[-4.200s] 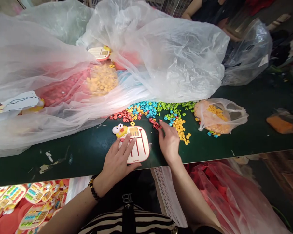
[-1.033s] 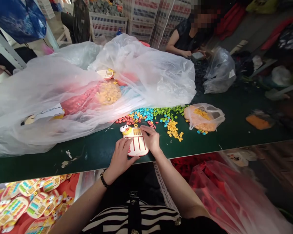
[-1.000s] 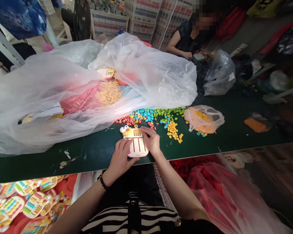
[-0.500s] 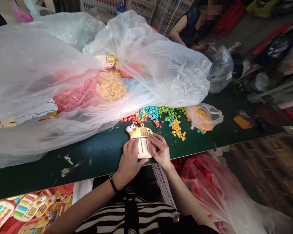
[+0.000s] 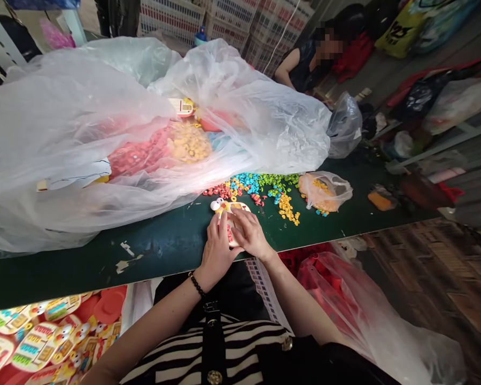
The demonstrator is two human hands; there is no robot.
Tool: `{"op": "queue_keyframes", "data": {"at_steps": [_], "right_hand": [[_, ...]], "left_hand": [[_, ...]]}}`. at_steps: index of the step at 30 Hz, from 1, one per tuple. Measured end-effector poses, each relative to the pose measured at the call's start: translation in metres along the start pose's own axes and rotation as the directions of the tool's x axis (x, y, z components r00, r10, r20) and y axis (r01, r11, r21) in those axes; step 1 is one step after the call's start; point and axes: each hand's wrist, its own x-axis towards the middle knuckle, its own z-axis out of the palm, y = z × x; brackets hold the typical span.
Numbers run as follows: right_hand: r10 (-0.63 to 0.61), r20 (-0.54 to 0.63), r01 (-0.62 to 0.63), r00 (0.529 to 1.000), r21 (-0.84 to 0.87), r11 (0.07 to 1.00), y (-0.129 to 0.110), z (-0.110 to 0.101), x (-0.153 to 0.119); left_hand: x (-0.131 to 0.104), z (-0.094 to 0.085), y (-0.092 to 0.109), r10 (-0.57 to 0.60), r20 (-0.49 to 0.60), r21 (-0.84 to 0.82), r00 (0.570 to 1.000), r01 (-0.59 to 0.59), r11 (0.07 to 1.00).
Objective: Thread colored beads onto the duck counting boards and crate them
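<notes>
A cream toy board [image 5: 243, 206] with a yellow duck head and white bulging eyes lies on the green table near its front edge. My left hand [image 5: 218, 241] grips the board along its left and lower edge, thumb at the bottom. Across the board's face reaches my right hand [image 5: 251, 235], its fingers bent over the middle; whatever they pinch or press is hidden. Some small red pieces [image 5: 229, 231] show on the board between my hands. Just beyond lie loose small plastic pieces in red [image 5: 220, 190], blue [image 5: 248, 182], green [image 5: 278, 182] and yellow [image 5: 288, 208].
Large clear plastic bags [image 5: 260, 123] of coloured parts cover the table's far side. A small bag of orange-yellow pieces [image 5: 324, 192] stands to the right. Boards with coloured pieces [image 5: 36, 347] fill the lower left. A red-filled bag [image 5: 336, 289] hangs lower right. Another person [image 5: 300, 67] sits beyond.
My right hand has moved left from the board's right side and now covers its middle. Red pieces show between my hands. The camera view has shifted a little.
</notes>
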Motion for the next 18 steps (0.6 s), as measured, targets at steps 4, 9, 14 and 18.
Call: {"op": "queue_keyframes", "data": {"at_steps": [4, 9, 14, 18], "right_hand": [[-0.044, 0.01, 0.044, 0.999, 0.041, 0.998, 0.001, -0.001, 0.002], [-0.089, 0.011, 0.088, 0.996, 0.093, 0.992, 0.0, 0.0, 0.002], [-0.009, -0.046, 0.018, 0.999, 0.209, 0.978, 0.003, 0.006, -0.001], [0.131, -0.048, -0.098, 0.99, 0.421, 0.901, 0.004, 0.012, -0.007]], "left_hand": [[-0.001, 0.001, -0.001, 0.004, -0.018, -0.031, 1.0, -0.004, 1.0], [-0.002, 0.003, -0.003, 0.026, -0.055, -0.042, 0.998, -0.028, 0.999], [0.0, 0.004, -0.008, 0.079, -0.081, -0.004, 0.994, -0.079, 0.997], [0.001, 0.002, -0.01, 0.109, -0.019, 0.073, 0.994, -0.108, 0.991]]}}
